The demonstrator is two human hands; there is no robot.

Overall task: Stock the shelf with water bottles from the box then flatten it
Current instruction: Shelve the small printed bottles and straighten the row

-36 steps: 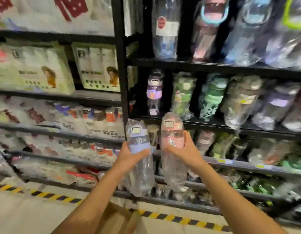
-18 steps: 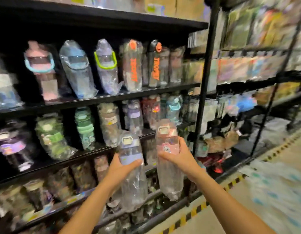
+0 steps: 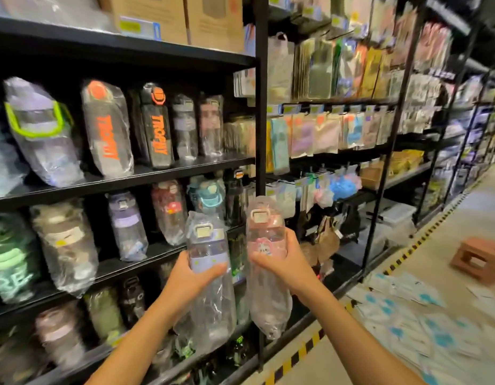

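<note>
Left hand: the left hand (image 3: 190, 276) is gripping the purple-lidded bottle (image 3: 208, 245) just under its lid, with fingers curling round the front, at lower centre of the frame.
Right hand: the right hand (image 3: 282, 263) is clasping the pink-lidded bottle (image 3: 264, 232) around its upper body, just right of the other.
Bottles: both are standing upright in loose clear wrap, long axes vertical and lids up. They are sitting side by side, but I cannot tell whether the wraps are touching.
Way to the shelf: the middle shelf (image 3: 124, 266) is lying ahead and left of both hands. The left hand is sitting nearer to it, so I judge the purple bottle is going in first, forward and leftward, kept upright.
Gap: any free spot seems to be lying right of the red-lidded bottle (image 3: 170, 215), but the held bottles are covering it.
Post: the black upright (image 3: 261, 134) is rising just behind the pink bottle, closing the bay on the right.
Hidden: the box is not showing anywhere. The bottle bases are blurring inside the wrap, and the far aisle is smearing.
</note>
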